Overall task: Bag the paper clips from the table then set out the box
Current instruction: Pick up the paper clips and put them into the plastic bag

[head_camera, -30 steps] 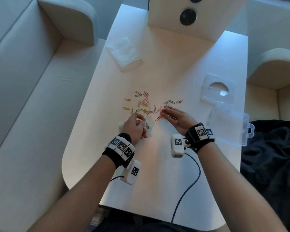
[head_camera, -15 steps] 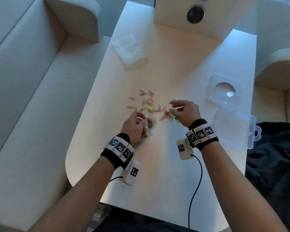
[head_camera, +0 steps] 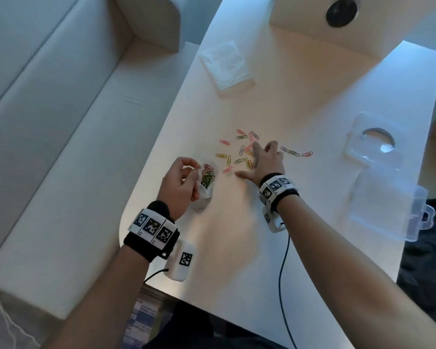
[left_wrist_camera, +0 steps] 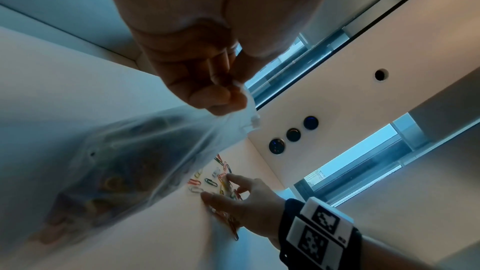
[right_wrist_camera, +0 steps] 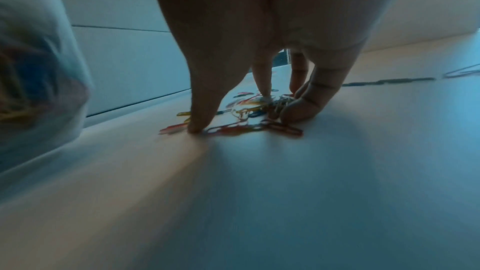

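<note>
Plastic bag (head_camera: 207, 183) pinched; fingers (right_wrist_camera: 298, 108) rake paper clips (head_camera: 239, 149).

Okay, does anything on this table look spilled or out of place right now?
Yes: loose coloured paper clips lie scattered across the middle of the table, outside the bag the left hand pinches. The right hand is spread over them. The clear box lies open near the right edge.
</note>
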A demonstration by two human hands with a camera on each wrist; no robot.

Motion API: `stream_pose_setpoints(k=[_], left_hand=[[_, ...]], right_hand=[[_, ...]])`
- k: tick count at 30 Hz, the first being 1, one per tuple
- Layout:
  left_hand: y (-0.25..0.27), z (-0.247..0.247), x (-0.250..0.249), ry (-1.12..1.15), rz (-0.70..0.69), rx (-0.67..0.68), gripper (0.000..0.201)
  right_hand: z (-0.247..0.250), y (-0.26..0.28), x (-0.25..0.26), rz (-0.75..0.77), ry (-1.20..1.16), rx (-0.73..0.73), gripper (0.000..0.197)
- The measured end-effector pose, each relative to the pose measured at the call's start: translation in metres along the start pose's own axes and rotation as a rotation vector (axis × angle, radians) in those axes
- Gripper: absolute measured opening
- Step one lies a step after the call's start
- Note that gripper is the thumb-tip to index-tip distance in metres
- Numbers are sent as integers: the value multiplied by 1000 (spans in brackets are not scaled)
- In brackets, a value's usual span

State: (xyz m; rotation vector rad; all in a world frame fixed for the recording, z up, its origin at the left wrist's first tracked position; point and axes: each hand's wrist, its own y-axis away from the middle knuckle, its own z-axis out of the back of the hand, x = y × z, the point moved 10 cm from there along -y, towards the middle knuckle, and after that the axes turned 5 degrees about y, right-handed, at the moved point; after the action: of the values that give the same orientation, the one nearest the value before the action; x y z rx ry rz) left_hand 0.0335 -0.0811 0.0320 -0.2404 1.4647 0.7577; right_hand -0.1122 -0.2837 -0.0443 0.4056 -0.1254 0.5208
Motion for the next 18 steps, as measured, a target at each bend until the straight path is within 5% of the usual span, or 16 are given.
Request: stream_pose_setpoints(k=[5, 9, 12, 15, 18], left_hand=[[-9, 4, 6, -25, 15, -28, 22], [-14, -8, 8, -36, 44, 7, 12], [-16, -26, 10, -44, 79, 55, 11], [-17, -45, 12, -28, 111, 93, 15], [-18, -63, 13, -27, 135, 128, 15]], right_hand=[[-1, 12, 15, 116, -158, -125, 23], [8, 18, 5, 163, -191, -170, 14], [23, 14, -29, 0, -274, -159, 13], [10, 19, -84, -351, -648, -31, 13], [-7, 32, -76, -394, -1368, 125, 12]])
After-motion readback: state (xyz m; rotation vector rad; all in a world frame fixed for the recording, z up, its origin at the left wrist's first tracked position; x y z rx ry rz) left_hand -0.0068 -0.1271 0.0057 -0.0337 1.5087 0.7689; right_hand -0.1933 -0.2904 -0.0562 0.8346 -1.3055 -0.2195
